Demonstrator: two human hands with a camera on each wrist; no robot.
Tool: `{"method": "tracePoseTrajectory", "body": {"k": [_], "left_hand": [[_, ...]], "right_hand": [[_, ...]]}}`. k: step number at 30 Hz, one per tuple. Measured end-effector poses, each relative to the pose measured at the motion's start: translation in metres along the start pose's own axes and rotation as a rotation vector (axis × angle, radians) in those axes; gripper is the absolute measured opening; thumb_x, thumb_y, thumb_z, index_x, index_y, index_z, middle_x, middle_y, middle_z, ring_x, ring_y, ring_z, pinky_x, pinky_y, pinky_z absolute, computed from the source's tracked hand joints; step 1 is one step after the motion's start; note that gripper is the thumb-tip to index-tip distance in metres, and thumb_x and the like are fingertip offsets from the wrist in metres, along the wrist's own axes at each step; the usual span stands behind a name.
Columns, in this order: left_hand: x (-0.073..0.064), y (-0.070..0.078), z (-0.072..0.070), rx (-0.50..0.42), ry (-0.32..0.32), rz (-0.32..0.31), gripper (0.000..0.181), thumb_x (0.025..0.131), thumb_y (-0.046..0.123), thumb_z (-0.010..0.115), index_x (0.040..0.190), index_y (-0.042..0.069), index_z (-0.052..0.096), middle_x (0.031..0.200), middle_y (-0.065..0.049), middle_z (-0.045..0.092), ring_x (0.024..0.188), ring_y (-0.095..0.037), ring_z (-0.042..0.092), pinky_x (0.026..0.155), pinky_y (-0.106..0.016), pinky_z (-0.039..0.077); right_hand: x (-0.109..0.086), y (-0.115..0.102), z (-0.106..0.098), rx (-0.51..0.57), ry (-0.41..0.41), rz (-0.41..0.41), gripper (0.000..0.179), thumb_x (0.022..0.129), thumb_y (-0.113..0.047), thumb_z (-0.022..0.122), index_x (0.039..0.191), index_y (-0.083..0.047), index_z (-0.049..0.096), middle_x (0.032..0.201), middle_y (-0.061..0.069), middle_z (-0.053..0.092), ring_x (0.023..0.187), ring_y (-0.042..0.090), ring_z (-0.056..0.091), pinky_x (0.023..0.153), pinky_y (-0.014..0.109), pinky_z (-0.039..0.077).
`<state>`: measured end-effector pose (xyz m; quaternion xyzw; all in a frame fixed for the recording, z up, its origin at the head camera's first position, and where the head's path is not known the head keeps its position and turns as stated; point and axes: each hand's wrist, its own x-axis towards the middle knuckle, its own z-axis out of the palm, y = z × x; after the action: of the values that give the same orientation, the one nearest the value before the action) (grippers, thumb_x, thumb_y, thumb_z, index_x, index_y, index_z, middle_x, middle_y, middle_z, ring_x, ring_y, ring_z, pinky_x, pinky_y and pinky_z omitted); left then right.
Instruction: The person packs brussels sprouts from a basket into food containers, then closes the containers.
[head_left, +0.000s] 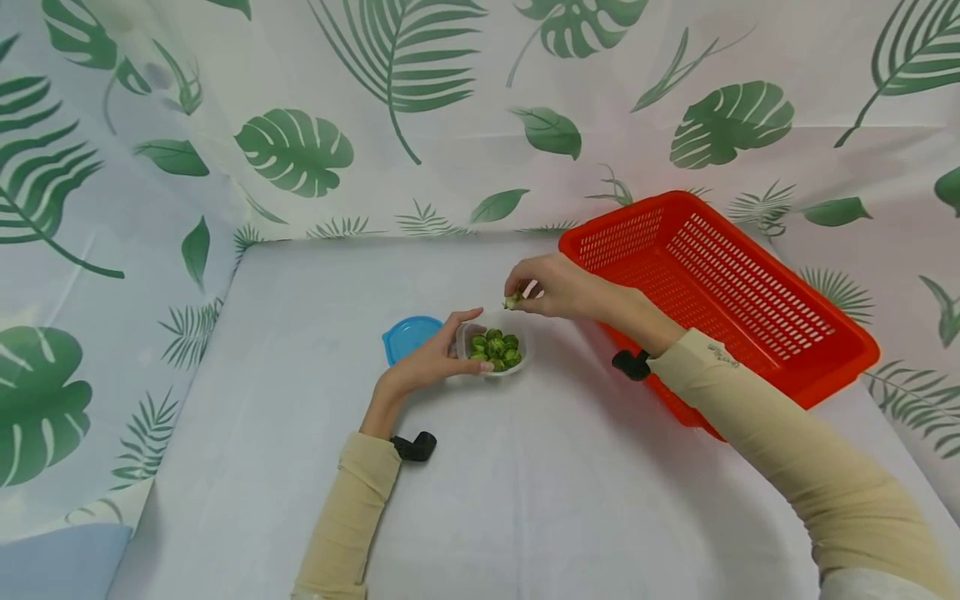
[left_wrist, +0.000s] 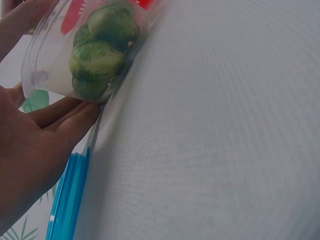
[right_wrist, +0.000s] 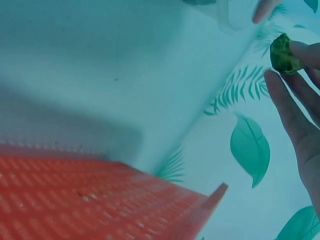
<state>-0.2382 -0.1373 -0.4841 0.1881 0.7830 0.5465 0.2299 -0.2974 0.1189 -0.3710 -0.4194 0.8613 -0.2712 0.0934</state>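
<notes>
My left hand [head_left: 423, 360] grips a small clear plastic container [head_left: 529, 343], thumb at its near side and fingers along its left side. Several green Brussels sprouts [head_left: 496, 346] lie in it; through its wall, the left wrist view shows some of these sprouts [left_wrist: 96, 60] stacked. Just above and behind the container, my right hand [head_left: 558, 287] pinches one Brussels sprout [right_wrist: 284, 56] between thumb and fingertips. A blue lid [head_left: 411, 336] lies flat on the table, partly hidden behind my left hand.
A large red plastic basket [head_left: 832, 371] with slotted walls stands at the right, its near side partly covered by my right forearm. White cloth covers the table [head_left: 300, 333]. Leaf-patterned sheets [head_left: 450, 192] hang along the back and sides.
</notes>
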Motion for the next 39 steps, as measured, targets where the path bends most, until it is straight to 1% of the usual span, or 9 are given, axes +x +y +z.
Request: {"method": "tracePoseTrajectory", "body": {"k": [5,10,14,17,21,23,28,32,39], "left_hand": [[-0.001,0.001,0.0,0.008,0.0,-0.005,0.093,0.091,0.04,0.078,0.164,0.028,0.021,0.156,0.002,0.046,0.098,-0.022,0.046,0.083,-0.039,0.04],[-0.001,0.001,0.0,0.016,0.0,-0.01,0.093,0.09,0.042,0.078,0.164,0.031,0.022,0.156,0.004,0.046,0.092,-0.021,0.045,0.08,-0.038,0.039],[-0.001,0.0,-0.001,0.01,-0.002,-0.011,0.092,0.09,0.04,0.078,0.163,0.034,0.022,0.156,0.005,0.046,0.095,-0.022,0.046,0.083,-0.04,0.041],[-0.001,0.0,-0.001,0.011,-0.005,-0.012,0.092,0.091,0.039,0.078,0.163,0.034,0.022,0.159,0.002,0.043,0.109,-0.022,0.048,0.089,-0.039,0.041],[-0.002,0.001,-0.002,0.01,0.0,-0.024,0.092,0.09,0.041,0.079,0.162,0.034,0.022,0.165,-0.003,0.033,0.128,-0.024,0.042,0.097,-0.042,0.041],[-0.002,0.001,-0.002,0.001,0.0,-0.027,0.092,0.09,0.042,0.079,0.162,0.035,0.023,0.166,-0.004,0.028,0.132,-0.026,0.041,0.1,-0.044,0.041],[-0.001,-0.001,-0.001,-0.019,-0.007,-0.004,0.09,0.091,0.041,0.078,0.161,0.034,0.023,0.167,-0.002,0.027,0.148,-0.023,0.033,0.113,-0.05,0.038],[-0.001,-0.001,-0.001,-0.016,-0.003,0.002,0.09,0.09,0.04,0.079,0.161,0.033,0.024,0.167,-0.002,0.027,0.147,-0.024,0.033,0.112,-0.05,0.038],[-0.003,0.0,-0.002,-0.017,0.001,-0.018,0.093,0.089,0.042,0.079,0.162,0.033,0.022,0.169,-0.003,0.022,0.147,-0.024,0.033,0.11,-0.049,0.04]], "right_hand": [[0.005,-0.003,0.008,0.016,-0.025,0.01,0.01,0.091,0.001,0.074,0.101,-0.001,0.073,0.099,0.011,0.074,0.092,0.027,0.075,0.085,0.041,0.061],[0.008,-0.005,0.017,0.021,-0.057,0.007,0.011,0.091,0.002,0.073,0.102,-0.001,0.073,0.1,0.01,0.074,0.093,0.027,0.075,0.086,0.04,0.061],[0.012,-0.008,0.025,-0.024,-0.063,-0.037,0.013,0.09,0.003,0.074,0.103,0.002,0.075,0.101,0.011,0.075,0.09,0.025,0.073,0.084,0.038,0.061],[0.015,-0.009,0.032,-0.099,-0.063,-0.085,0.015,0.089,0.003,0.075,0.104,0.002,0.077,0.101,0.012,0.074,0.089,0.024,0.072,0.082,0.037,0.061],[0.017,-0.013,0.041,-0.224,-0.067,-0.115,0.016,0.089,0.0,0.077,0.106,-0.001,0.079,0.104,0.011,0.074,0.095,0.025,0.071,0.087,0.037,0.06],[0.017,-0.015,0.046,-0.277,-0.073,-0.127,0.019,0.089,-0.002,0.079,0.107,-0.003,0.08,0.106,0.01,0.074,0.099,0.025,0.07,0.089,0.036,0.059],[0.018,-0.013,0.053,-0.366,-0.06,-0.206,0.021,0.087,-0.001,0.08,0.108,-0.004,0.08,0.103,0.009,0.073,0.099,0.022,0.068,0.087,0.033,0.059],[0.019,-0.011,0.055,-0.413,-0.062,-0.248,0.019,0.088,0.0,0.079,0.107,-0.002,0.079,0.102,0.009,0.072,0.098,0.022,0.067,0.087,0.032,0.059],[0.018,-0.01,0.055,-0.381,-0.094,-0.213,0.019,0.088,0.001,0.078,0.108,-0.001,0.079,0.105,0.011,0.075,0.099,0.024,0.069,0.091,0.034,0.058]]}}
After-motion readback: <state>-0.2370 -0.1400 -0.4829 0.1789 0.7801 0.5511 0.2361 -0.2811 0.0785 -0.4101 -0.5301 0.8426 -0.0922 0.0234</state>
